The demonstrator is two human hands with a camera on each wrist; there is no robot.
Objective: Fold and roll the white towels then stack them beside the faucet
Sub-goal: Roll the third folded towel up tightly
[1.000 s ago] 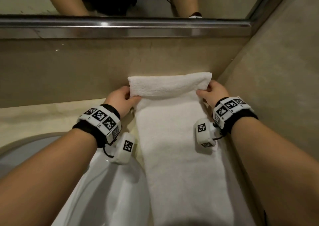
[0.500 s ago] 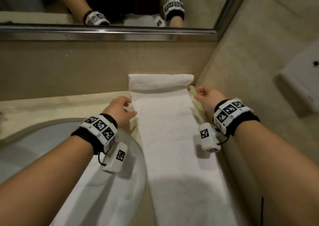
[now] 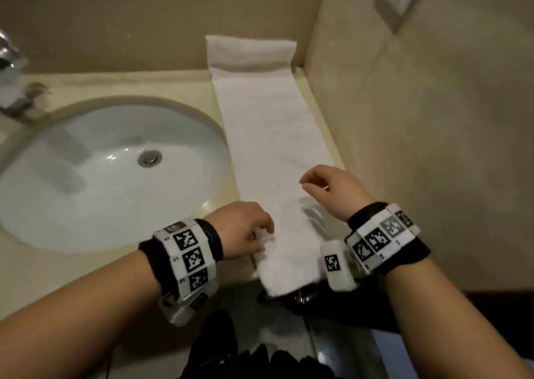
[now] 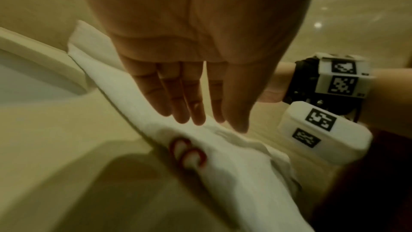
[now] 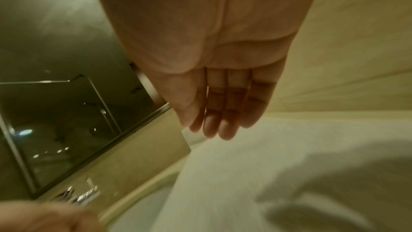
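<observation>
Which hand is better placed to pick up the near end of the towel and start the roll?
Left. The left hand already has its fingers on the towel at its near left edge, while the right hand hangs open above it, touching nothing.

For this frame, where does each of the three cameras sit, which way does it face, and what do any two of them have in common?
Head: worn on the head, looking down at the white towel strip beside the sink; both forearms, left hand and right hand show.
Left wrist: looks along the left palm and straight fingers to the towel's near end.
Right wrist: looks along the right palm toward the mirror and faucet.
Shared: all three show the towel; head and right wrist both show the faucet.
</observation>
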